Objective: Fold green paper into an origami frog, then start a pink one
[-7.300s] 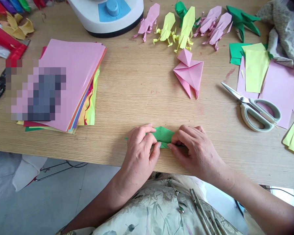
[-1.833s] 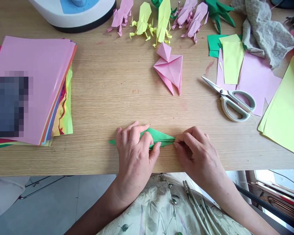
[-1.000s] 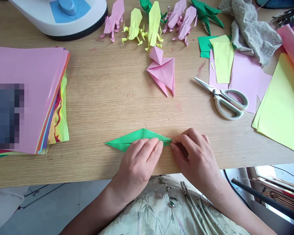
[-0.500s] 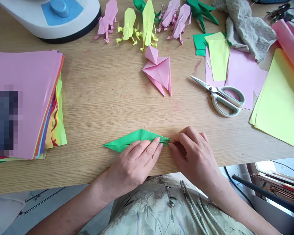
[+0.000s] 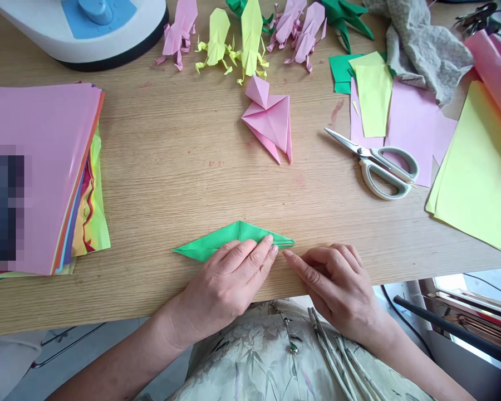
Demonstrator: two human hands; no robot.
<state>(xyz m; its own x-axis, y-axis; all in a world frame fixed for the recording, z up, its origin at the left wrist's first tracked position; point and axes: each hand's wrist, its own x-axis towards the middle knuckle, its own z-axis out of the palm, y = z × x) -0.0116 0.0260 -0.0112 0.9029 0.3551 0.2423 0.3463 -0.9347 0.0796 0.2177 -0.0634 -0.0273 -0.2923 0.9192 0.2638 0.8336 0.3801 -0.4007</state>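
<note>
A long green folded origami paper (image 5: 217, 239) lies on the wooden table near its front edge. It tapers to a point at the left, and its right end shows split, layered tips. My left hand (image 5: 237, 270) rests on its lower middle, fingers stretched out and pressing it flat; the thumb is hidden. Just below the right tip is my right hand (image 5: 334, 278), with one digit stretched toward the paper and the others loosely curled. Nothing shows in it, and it appears apart from the paper.
A pink folded paper piece (image 5: 271, 120) lies ahead, below several finished paper figures (image 5: 250, 39). To the right are scissors (image 5: 384, 167), paper scraps (image 5: 373, 100) and yellow sheets (image 5: 480, 172). A coloured paper stack (image 5: 62, 139) lies left, near a white-and-blue appliance (image 5: 121, 47).
My right hand has let go of the green paper's right tip and moved slightly down, leaving the tip visible. My left hand stays on the paper.
</note>
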